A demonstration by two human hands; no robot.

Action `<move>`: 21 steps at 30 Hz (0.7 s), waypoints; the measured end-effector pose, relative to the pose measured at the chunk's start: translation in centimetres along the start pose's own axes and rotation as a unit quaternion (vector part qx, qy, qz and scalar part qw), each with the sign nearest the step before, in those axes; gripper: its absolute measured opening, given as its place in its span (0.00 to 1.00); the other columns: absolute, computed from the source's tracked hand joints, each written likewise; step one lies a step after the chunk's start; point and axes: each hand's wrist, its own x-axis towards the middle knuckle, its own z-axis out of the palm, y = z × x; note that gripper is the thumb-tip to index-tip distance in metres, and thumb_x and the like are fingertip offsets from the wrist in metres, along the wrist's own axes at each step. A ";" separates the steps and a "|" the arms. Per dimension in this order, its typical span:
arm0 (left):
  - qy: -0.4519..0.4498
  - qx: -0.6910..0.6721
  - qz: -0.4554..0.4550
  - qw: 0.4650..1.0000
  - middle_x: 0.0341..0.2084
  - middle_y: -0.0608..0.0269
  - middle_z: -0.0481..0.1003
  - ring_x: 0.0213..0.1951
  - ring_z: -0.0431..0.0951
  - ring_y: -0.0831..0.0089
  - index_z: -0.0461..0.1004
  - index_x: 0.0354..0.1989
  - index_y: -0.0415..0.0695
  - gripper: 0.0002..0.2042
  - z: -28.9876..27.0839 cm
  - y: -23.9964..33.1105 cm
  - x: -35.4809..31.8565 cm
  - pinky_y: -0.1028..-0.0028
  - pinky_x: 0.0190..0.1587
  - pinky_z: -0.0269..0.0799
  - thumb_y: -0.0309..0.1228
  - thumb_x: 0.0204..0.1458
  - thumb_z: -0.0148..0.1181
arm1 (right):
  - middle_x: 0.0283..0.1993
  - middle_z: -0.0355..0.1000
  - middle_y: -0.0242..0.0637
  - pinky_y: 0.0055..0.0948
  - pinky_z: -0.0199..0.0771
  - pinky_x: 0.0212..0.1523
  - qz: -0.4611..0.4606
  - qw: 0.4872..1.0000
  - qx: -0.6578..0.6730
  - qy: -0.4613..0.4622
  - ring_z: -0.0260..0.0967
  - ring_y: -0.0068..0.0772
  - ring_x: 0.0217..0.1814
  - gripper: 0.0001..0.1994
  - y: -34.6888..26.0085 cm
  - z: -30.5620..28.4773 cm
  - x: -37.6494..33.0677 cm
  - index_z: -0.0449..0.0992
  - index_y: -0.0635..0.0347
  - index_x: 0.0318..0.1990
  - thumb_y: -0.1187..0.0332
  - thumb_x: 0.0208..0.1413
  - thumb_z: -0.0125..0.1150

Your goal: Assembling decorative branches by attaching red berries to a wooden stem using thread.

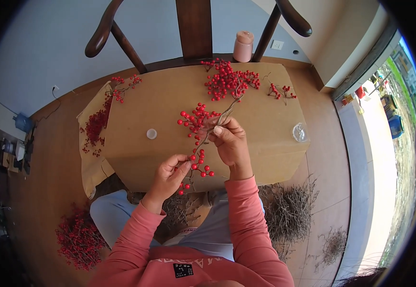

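Note:
Above the near half of the table, a twig branch with red berries (198,120) is stretched between my two hands. My right hand (232,142) pinches its brown stem (227,113) between thumb and fingers, near the upper end. Lower down, my left hand (167,179) closes thumb and fingertips on a berry sprig (202,167) of the branch. Some berries hang below and beside the left fingertips. Whether that sprig is fixed to the main stem I cannot tell.
Brown paper (169,95) covers the table. On it lie a heap of red berry sprigs (229,81), smaller sprigs (282,92), a white cap (151,134) and a clear plastic dish (300,132). Bare twigs (289,210) and a berry bundle (79,239) rest low beside me. A wooden chair (193,28) stands beyond.

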 end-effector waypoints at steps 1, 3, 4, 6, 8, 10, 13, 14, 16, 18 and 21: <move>0.002 -0.035 0.010 0.999 0.40 0.57 0.76 0.39 0.75 0.75 0.70 0.48 0.36 0.12 0.0 -0.1 -0.2 0.80 0.42 0.70 0.25 0.57 0.52 | 0.43 0.71 0.45 0.32 0.78 0.40 -0.009 1.000 0.008 0.001 0.75 0.38 0.36 0.07 0.1 0.1 0.0 0.70 0.61 0.41 0.77 0.56 0.55; 0.005 -0.107 0.030 0.994 0.40 0.58 0.76 0.38 0.75 0.76 0.70 0.48 0.36 0.11 -0.1 -0.3 -0.8 0.81 0.41 0.70 0.24 0.57 0.51 | 0.46 0.71 0.47 0.29 0.78 0.37 -0.028 0.999 0.022 0.002 0.75 0.38 0.34 0.08 0.3 0.3 -0.2 0.69 0.61 0.42 0.77 0.55 0.55; 0.007 -0.107 0.033 0.994 0.40 0.58 0.76 0.38 0.75 0.76 0.70 0.48 0.36 0.11 -0.1 -0.4 -1.1 0.81 0.41 0.70 0.24 0.57 0.51 | 0.46 0.71 0.47 0.29 0.78 0.37 -0.028 0.999 0.021 -0.001 0.75 0.38 0.34 0.08 0.4 0.3 -0.2 0.69 0.61 0.42 0.77 0.55 0.55; 0.011 -0.136 0.016 0.990 0.39 0.59 0.76 0.37 0.74 0.77 0.70 0.48 0.37 0.11 0.1 -0.9 -2.0 0.81 0.41 0.70 0.24 0.57 0.51 | 0.45 0.72 0.47 0.26 0.76 0.34 -0.019 0.999 0.045 -0.016 0.75 0.36 0.33 0.08 0.4 0.1 -0.6 0.70 0.61 0.42 0.78 0.55 0.54; 0.015 -0.166 0.000 0.986 0.38 0.60 0.76 0.36 0.74 0.77 0.70 0.48 0.37 0.11 0.2 -1.2 -2.6 0.81 0.40 0.70 0.23 0.57 0.51 | 0.43 0.72 0.47 0.24 0.75 0.32 -0.011 0.997 0.069 -0.030 0.74 0.33 0.32 0.08 0.3 0.0 -1.0 0.70 0.61 0.42 0.78 0.55 0.54; 0.014 -0.172 -0.009 0.985 0.37 0.60 0.76 0.36 0.74 0.77 0.70 0.48 0.37 0.11 0.5 -1.4 -3.1 0.80 0.40 0.70 0.24 0.57 0.50 | 0.42 0.73 0.46 0.23 0.73 0.31 0.004 0.998 0.048 -0.032 0.73 0.31 0.30 0.08 -0.2 0.8 -1.4 0.70 0.61 0.42 0.78 0.54 0.54; 0.007 -0.186 -0.041 0.982 0.37 0.60 0.75 0.35 0.73 0.76 0.71 0.47 0.38 0.10 0.8 -1.5 -3.8 0.78 0.41 0.70 0.25 0.58 0.49 | 0.36 0.74 0.44 0.19 0.69 0.28 0.044 0.998 -0.008 -0.033 0.70 0.26 0.27 0.08 -1.3 2.6 -2.3 0.71 0.61 0.40 0.79 0.53 0.55; 0.007 -0.188 -0.040 0.981 0.37 0.60 0.75 0.35 0.73 0.76 0.71 0.47 0.38 0.10 0.9 -1.7 -4.1 0.78 0.41 0.70 0.25 0.58 0.49 | 0.36 0.74 0.44 0.19 0.69 0.28 0.045 0.998 -0.010 -0.034 0.70 0.26 0.27 0.08 -1.5 2.8 -2.4 0.71 0.61 0.40 0.79 0.53 0.55; -0.027 -0.111 -0.039 0.993 0.36 0.61 0.75 0.34 0.73 0.76 0.71 0.46 0.38 0.10 1.1 -2.6 -4.6 0.78 0.40 0.70 0.24 0.58 0.50 | 0.32 0.74 0.39 0.16 0.66 0.27 0.036 0.994 -0.100 0.000 0.68 0.22 0.25 0.08 -1.9 3.0 -2.7 0.72 0.61 0.40 0.80 0.52 0.56; -0.061 -0.033 -0.038 0.997 0.36 0.62 0.75 0.34 0.73 0.76 0.72 0.44 0.37 0.09 1.2 -3.3 -4.9 0.79 0.38 0.70 0.23 0.57 0.50 | 0.28 0.73 0.34 0.13 0.63 0.26 0.026 0.981 -0.189 0.035 0.65 0.18 0.22 0.08 -2.1 3.1 -3.0 0.73 0.60 0.39 0.81 0.51 0.57; 0.002 0.016 0.024 1.000 0.37 0.62 0.75 0.36 0.73 0.77 0.71 0.46 0.37 0.10 0.7 -3.3 -4.1 0.79 0.41 0.69 0.24 0.57 0.50 | 0.27 0.73 0.33 0.13 0.62 0.26 0.010 0.970 -0.238 0.038 0.64 0.18 0.22 0.08 -2.1 3.1 -3.6 0.73 0.60 0.37 0.82 0.50 0.58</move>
